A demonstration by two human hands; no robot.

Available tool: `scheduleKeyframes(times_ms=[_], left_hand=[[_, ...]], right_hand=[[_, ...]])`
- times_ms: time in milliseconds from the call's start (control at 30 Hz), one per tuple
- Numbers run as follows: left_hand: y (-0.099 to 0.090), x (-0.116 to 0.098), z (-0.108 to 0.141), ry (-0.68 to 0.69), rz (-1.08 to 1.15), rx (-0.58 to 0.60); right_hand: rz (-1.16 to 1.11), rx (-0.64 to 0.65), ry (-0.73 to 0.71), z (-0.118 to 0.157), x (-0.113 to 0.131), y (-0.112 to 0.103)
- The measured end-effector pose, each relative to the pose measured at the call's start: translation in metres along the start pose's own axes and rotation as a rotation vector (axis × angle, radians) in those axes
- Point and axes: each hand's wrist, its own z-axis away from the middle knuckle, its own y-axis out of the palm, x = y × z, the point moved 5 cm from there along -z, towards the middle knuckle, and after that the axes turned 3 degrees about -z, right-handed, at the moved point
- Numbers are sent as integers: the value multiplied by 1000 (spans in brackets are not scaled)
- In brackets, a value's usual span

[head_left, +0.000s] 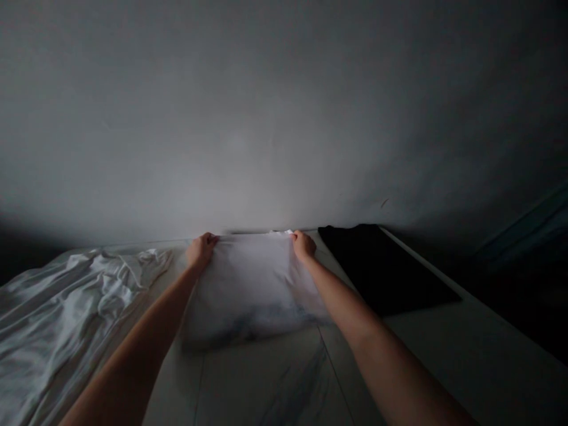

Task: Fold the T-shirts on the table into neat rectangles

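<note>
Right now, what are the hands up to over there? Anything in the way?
Left hand and right hand pinching far edge of white cloth. Crumpled white fabric to left, black cloth to right.

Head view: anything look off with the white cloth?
Yes, slightly. The far edge of the white cloth, held by the left hand and right hand, has a crumpled corner sticking up, breaking an otherwise straight edge.
</note>
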Motion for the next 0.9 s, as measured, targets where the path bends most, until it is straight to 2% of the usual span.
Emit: scheduleKeyframes(times_ms=[100,200,267,333,433,533,600,667,800,900], left_hand=[[3,-6,3,53,-145,16],[-3,-16,10,67,-225,-6],[-11,-19,24,30,-261,-14],[-21,-19,49,2,-283,20],[-35,-13,108,17,-305,127],[-47,-5,170,77,-339,221],[-53,-3,201,131,-344,259],[-58,-4,220,168,-308,284],[-66,-2,244,123,-188,334],[-73,9,282,177,-129,327]], right_hand=[[117,2,-15,1,5,3],[170,0,13,4,12,0],[173,-7,41,11,15,-6],[176,-2,63,27,13,-14],[221,26,30,67,3,-28],[316,66,-43,122,-16,-42],[354,108,-73,157,-28,-51],[356,169,-101,185,-36,-59],[347,252,-119,226,-45,-78],[355,272,-134,263,-63,-96]])
